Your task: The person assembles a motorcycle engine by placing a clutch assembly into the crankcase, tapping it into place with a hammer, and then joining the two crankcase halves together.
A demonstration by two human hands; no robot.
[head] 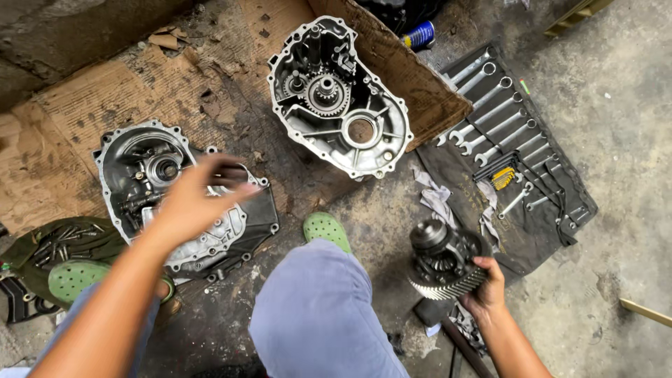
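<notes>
One gear assembly [444, 262] in right hand [483, 287]

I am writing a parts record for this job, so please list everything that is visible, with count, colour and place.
Housing: 1, silver, gears inside, top centre on cardboard.
Cover: 1, silver and dark, left on cardboard, partly behind left hand.
Cardboard: brown, stained, under both castings.
Gear: 1, dark with toothed ring, lower right, in right hand.
Wrenches: many, silver, in a row on the roll.
Roll: 1, dark cloth, right on floor.
Hex keys: 1 set, black and yellow, on roll.
Rags: grey, beside roll.
Can: 1, blue, top.
Bolts: many, dark, on green cloth, far left.
Shoes: 2, green.
Left hand: blurred, above cover.
Right hand: grips gear.
</notes>
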